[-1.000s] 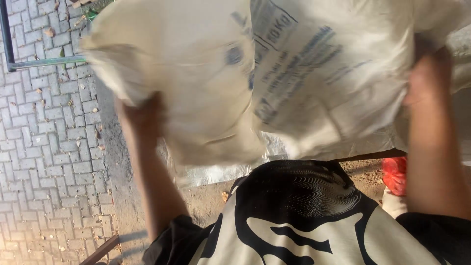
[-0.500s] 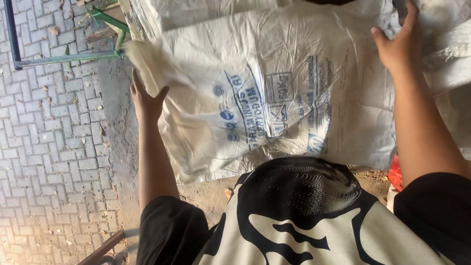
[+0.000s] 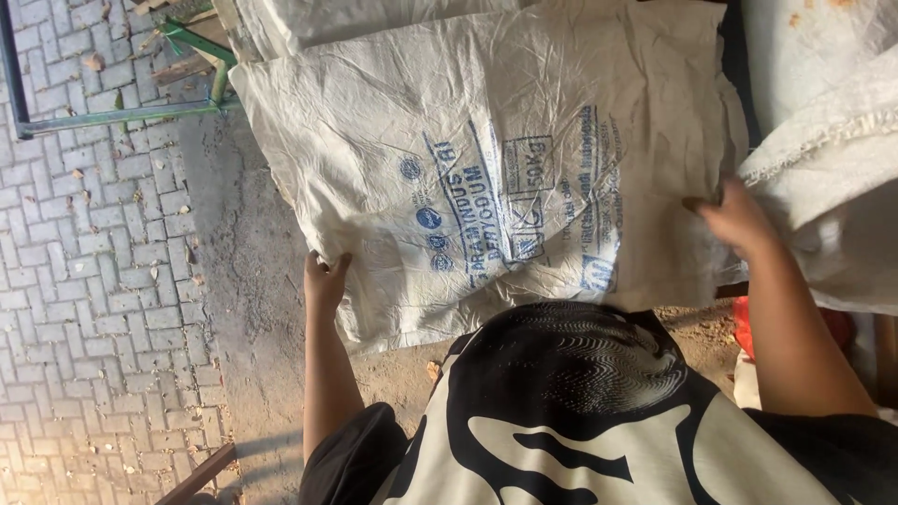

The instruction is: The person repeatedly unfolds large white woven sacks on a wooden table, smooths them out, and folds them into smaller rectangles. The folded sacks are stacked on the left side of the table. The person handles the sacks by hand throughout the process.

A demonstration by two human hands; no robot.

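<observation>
A large white woven sack (image 3: 486, 178) with blue print lies flat and spread out in front of me, on top of other white sacks. My left hand (image 3: 325, 281) rests at its near left edge, fingers against the fabric. My right hand (image 3: 734, 217) touches the sack's right edge, next to another white sack (image 3: 832, 187) bunched up on the right. Whether either hand pinches the fabric is unclear. My black-and-cream shirt (image 3: 580, 421) fills the bottom of the view.
Grey paving bricks (image 3: 84, 281) cover the ground at left, with bare dirt (image 3: 253, 309) beside the sacks. A green metal frame (image 3: 122, 117) stands at upper left. Something red (image 3: 744, 327) lies low at right.
The sack was held up and swung in the air a second ago; it has come down and now lies flat. Both hands have dropped to its left and right edges.
</observation>
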